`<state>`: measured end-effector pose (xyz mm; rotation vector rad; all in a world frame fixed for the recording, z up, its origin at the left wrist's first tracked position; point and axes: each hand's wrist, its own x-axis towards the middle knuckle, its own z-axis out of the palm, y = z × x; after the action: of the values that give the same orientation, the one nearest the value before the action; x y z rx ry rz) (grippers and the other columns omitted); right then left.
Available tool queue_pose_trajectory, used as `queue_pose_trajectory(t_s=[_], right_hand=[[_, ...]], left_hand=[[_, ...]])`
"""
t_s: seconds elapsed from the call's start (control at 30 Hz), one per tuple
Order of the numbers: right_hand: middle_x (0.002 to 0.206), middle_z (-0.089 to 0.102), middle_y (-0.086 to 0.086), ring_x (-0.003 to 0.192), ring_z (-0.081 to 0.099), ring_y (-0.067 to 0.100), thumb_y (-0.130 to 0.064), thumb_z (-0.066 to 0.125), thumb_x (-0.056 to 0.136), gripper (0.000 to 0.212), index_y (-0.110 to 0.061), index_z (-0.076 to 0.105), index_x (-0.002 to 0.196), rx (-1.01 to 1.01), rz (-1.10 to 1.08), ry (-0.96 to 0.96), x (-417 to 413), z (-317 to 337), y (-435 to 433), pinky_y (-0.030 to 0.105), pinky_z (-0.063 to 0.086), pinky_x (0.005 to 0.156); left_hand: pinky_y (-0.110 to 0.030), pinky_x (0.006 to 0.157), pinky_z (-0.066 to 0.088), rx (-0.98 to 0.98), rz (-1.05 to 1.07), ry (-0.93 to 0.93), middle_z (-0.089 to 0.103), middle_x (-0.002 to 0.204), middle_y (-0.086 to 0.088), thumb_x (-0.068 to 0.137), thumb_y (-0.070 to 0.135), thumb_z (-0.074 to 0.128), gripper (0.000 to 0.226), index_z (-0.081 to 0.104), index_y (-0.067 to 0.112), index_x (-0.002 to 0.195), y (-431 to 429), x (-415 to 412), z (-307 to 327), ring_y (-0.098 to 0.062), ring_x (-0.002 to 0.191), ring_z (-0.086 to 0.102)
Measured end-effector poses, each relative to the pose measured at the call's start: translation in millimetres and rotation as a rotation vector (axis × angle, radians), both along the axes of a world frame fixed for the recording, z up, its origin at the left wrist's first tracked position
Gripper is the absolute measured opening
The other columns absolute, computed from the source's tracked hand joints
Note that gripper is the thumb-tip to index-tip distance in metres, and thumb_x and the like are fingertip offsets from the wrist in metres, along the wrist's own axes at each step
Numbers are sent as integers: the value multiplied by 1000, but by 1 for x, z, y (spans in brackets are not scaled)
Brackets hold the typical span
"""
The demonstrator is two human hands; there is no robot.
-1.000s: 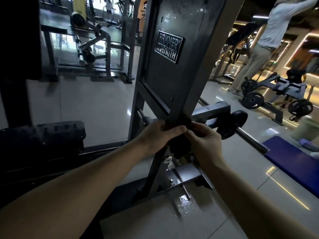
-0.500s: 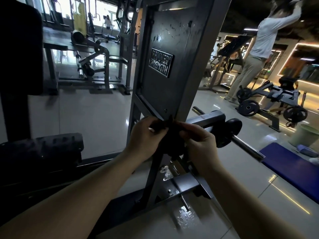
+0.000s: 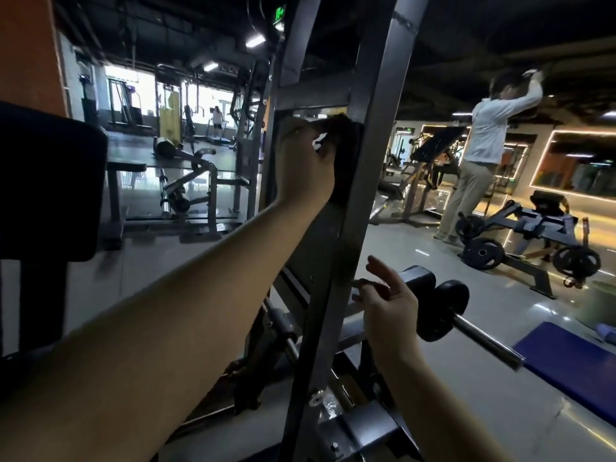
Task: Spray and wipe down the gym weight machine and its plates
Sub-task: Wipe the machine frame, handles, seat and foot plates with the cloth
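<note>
The left hand point(image 3: 305, 168) grips what looks like a dark cloth point(image 3: 346, 161), pressed to the machine's panel point(image 3: 316, 255) high up, just beside the upright post point(image 3: 378, 135). The right hand point(image 3: 390, 305) hangs open, empty, lower by that post. Firm, overlapping downward strokes would serve best.
</note>
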<state>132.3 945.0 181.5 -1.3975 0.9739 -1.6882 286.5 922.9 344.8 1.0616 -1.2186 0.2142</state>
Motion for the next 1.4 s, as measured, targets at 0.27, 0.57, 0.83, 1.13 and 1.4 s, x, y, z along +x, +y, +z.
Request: queue_pose_trajectory(t_s=[0.27,0.57,0.83,1.13,1.4], right_hand=[[117,75,3,104,73,23,-8,73,93,38,-24,70,127,-9,107,46,12,-2,-17,44,59,93],[109,76,3,98,74,25,17,59,87,53,-22,73,120,-2,80,125,-2,-21,-29,41,61,83],[109,72,7,92,73,27,15,58,88,57,-18,66,134,128,91,259,-3,-67,-12,40,63,84],[103,75,2,87,73,12,3,57,84,44,-13,73,121,127,70,249,-5,-69,-15,30,62,75],[97,74,3,85,72,14,17,50,87,54,-16,72,124,258,121,362,-14,-128,-22,32,61,80]], left_hand=[[-10,95,33,-27,-164,-32,47,118,-6,97,22,58,29,66,11,123,-7,-21,-26,-20,114,47],[-14,106,39,139,-224,-60,42,133,5,90,17,63,45,58,28,133,16,-7,-183,-17,128,48],[-9,85,47,499,-95,32,54,120,0,102,1,52,31,53,3,132,45,-32,-282,13,104,57],[-23,98,42,170,-147,-122,49,124,-20,82,3,71,39,57,2,118,25,-23,-241,-30,116,51],[-53,103,45,677,-111,27,42,128,-10,86,22,76,49,47,7,122,51,-35,-390,-34,119,47]])
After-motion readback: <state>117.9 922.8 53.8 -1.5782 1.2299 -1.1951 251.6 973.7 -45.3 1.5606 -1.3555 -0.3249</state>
